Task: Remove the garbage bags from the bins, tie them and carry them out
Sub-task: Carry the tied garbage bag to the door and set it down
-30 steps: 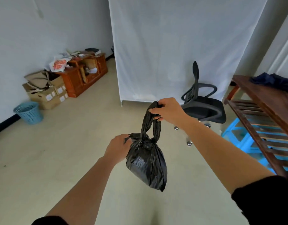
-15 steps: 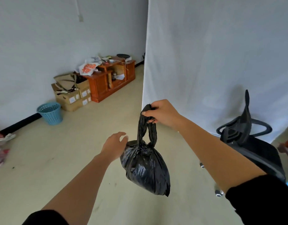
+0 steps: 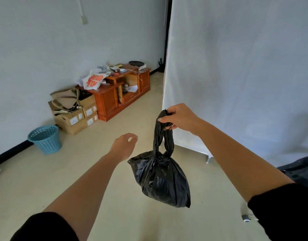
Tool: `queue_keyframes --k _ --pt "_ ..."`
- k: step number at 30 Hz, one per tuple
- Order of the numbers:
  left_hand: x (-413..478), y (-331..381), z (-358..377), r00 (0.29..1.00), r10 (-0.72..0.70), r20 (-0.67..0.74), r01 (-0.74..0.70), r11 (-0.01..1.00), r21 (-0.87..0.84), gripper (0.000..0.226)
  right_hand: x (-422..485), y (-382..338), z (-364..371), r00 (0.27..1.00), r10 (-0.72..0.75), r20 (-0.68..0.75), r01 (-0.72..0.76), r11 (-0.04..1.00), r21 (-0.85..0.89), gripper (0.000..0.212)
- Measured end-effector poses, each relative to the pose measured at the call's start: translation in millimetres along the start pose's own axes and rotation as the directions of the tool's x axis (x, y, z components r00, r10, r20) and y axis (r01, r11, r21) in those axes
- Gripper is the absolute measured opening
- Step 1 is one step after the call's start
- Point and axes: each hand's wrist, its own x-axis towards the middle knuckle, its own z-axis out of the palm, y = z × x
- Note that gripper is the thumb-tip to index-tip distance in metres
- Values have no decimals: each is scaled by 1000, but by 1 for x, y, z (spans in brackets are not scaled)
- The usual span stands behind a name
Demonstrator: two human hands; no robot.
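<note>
Gripping the tied garbage bag (image 3: 161, 180) by its loop mid-frame in the right hand (image 3: 180, 117), holding nothing in the loosely open left hand (image 3: 124, 145).

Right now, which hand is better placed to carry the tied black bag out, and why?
Right. The right hand grips the knotted loop of the black bag; the left hand is free, touching nothing.

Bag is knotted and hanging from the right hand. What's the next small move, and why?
Probably start carrying it out: the black garbage bag is knotted shut and hangs clear of the floor, the right hand grips its loop, and the left hand is open beside it, touching nothing.
</note>
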Motion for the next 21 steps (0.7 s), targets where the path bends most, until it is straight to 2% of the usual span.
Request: queue_keyframes --k 5,11,21 --pt "140 7 -23 1000 7 24 -7 1000 -7 34 140 -3 -14 999 36 -7 -36 999 -9 10" --pt "286 5 -31 1000 12 24 -12 1000 -21 36 293 5 -32 999 6 -38 -8 998 -55 18" --pt "582 4 -47 1000 -17 6 17 998 -62 36 583 14 -75 999 -35 -23 36 999 8 11"
